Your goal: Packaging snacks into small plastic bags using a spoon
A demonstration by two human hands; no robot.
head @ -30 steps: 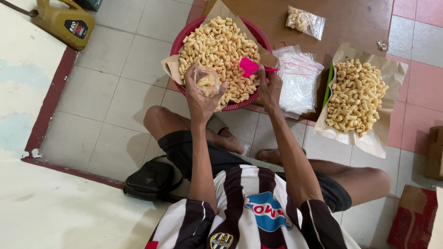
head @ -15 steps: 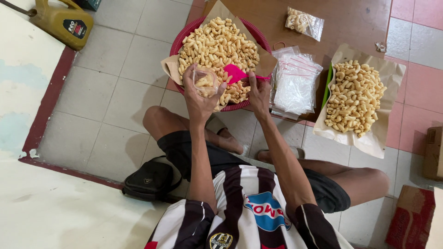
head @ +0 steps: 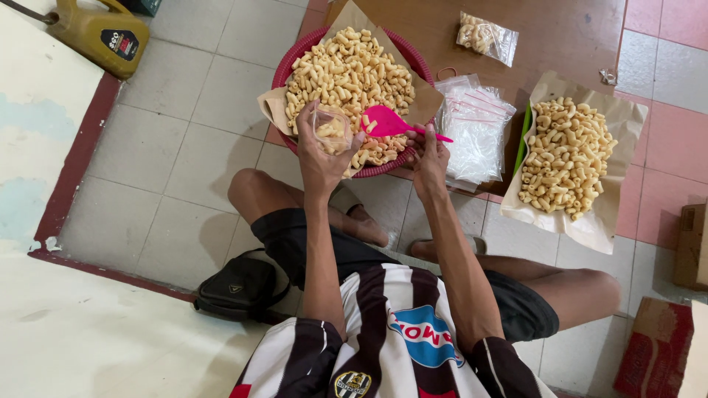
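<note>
My left hand [head: 318, 158] holds a small clear plastic bag [head: 331, 128] open at the near edge of a red basket [head: 284, 68]; some curled yellow snacks lie in the bag. The basket is lined with brown paper and heaped with the same snacks [head: 346, 70]. My right hand [head: 430, 156] grips a pink plastic scoop [head: 391, 123] by its handle, its blade raised just right of the bag's mouth, over the basket.
A stack of empty clear zip bags [head: 472, 129] lies right of the basket. A second heap of snacks on brown paper [head: 568, 151] sits further right. A filled bag [head: 487, 33], a yellow jug [head: 96, 33], a black pouch [head: 240, 287] and cardboard boxes [head: 664, 346] surround me.
The scoop dipped into the snacks beside the bag half a second ago, then lifted and swung slightly right. The left hand and bag stayed in place.
</note>
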